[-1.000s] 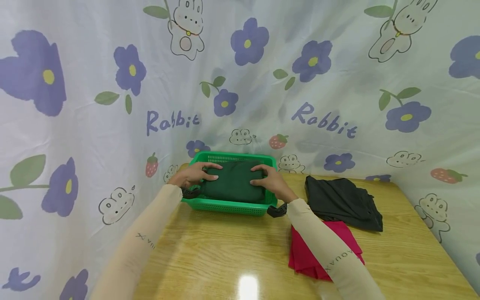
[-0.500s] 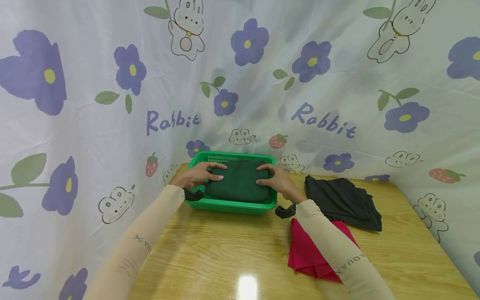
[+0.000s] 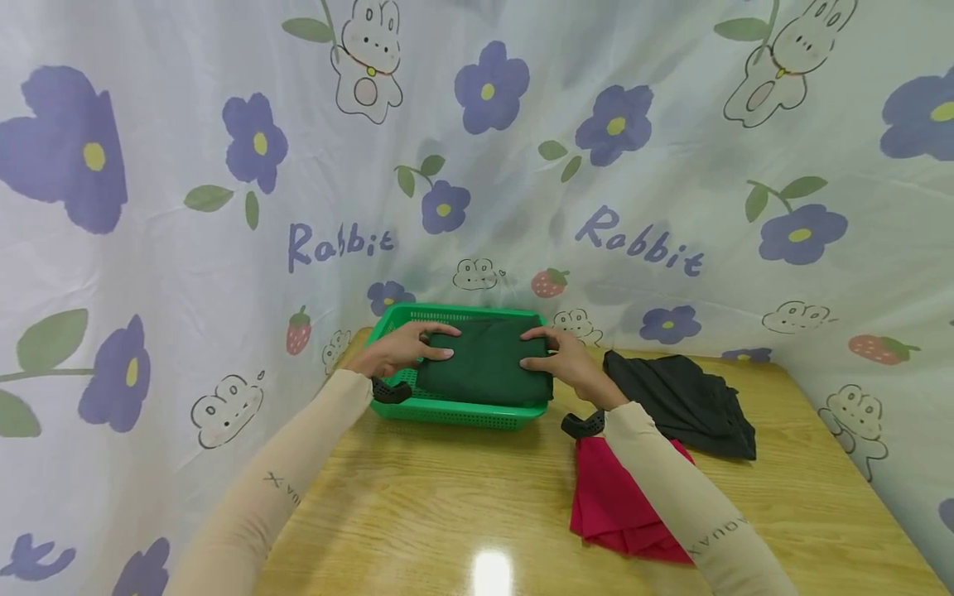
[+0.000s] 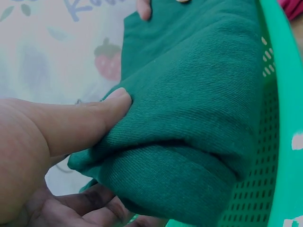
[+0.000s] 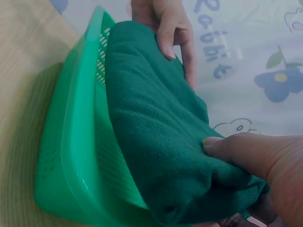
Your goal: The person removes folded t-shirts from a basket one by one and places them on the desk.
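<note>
A folded dark green cloth (image 3: 488,364) is held between my two hands over the green plastic basket (image 3: 455,414). My left hand (image 3: 402,349) grips its left end, thumb on top and fingers curled underneath in the left wrist view. At the opposite end, my right hand (image 3: 570,364) pinches the cloth the same way, with the thumb (image 5: 232,146) pressing its upper face. In the right wrist view the bundle (image 5: 151,123) shows several thick layers and overlaps the basket's inside. The cloth's right end reaches past the basket's right rim in the head view.
On the wooden table (image 3: 417,505) a dark grey folded garment (image 3: 686,406) lies right of the basket. A crimson folded cloth (image 3: 619,505) lies nearer, partly hidden by my right sleeve. A printed curtain (image 3: 507,182) hangs right behind the basket.
Both hands have shifted a little to the right with the green cloth, so its right end now covers the basket's right rim. The basket and the other cloths stay in place.
</note>
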`<state>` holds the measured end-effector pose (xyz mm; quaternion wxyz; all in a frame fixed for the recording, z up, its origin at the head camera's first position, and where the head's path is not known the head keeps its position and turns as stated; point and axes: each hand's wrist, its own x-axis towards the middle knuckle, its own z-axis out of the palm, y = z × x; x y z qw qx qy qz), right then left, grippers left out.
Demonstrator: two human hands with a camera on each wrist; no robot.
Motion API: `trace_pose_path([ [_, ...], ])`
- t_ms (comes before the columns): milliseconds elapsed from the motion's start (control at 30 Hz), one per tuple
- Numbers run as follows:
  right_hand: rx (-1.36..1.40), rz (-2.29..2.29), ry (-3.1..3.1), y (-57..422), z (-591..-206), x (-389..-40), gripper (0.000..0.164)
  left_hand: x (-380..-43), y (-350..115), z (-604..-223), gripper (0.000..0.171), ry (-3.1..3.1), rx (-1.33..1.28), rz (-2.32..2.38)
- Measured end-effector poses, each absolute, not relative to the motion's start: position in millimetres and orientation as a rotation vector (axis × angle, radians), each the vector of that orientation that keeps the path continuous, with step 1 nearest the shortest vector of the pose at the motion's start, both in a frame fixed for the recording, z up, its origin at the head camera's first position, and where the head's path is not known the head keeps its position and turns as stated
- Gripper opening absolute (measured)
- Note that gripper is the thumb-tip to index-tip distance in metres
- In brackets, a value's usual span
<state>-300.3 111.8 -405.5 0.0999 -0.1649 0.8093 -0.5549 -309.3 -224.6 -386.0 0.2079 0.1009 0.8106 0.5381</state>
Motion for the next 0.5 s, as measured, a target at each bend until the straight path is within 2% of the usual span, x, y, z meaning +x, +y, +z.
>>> trace_pose_path([
  [500, -0.493, -1.690, 2.333, 144, -400, -289, 0.050, -299, -200, -378, 0.050, 2.231, 0.361, 1.496],
])
